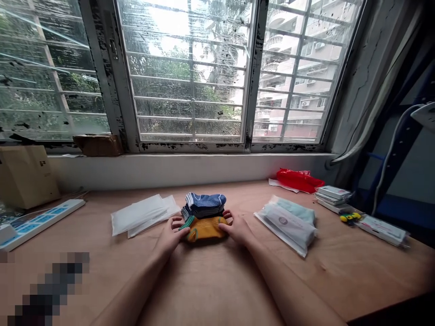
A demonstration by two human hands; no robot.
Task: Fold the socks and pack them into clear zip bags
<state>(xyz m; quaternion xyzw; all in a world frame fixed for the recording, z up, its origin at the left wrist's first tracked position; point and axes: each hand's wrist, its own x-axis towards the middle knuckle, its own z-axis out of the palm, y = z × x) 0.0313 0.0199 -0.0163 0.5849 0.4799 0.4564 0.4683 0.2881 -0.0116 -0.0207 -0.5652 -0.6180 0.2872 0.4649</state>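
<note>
Mustard-yellow socks (207, 227) with green trim lie in front of me at the middle of the table. My left hand (174, 233) grips their left end by the green cuff, thumb in front and fingers behind. At the other end, my right hand (236, 227) pinches the toe side. Right behind them sits a stack of folded socks (205, 203), blue on top with darker and white layers below. Left of my hands, flat white plastic bags (141, 215) overlap. To the right lie frosted bags (288, 226), with something pale blue in or under them.
A power strip (50, 222) and a cardboard box (29, 174) are at the left. Along the right side are a red plastic bag (299, 180), several small packs (333, 194), a yellow-black object (350, 218) and a wrapped white pack (384, 230). A window wall closes the back.
</note>
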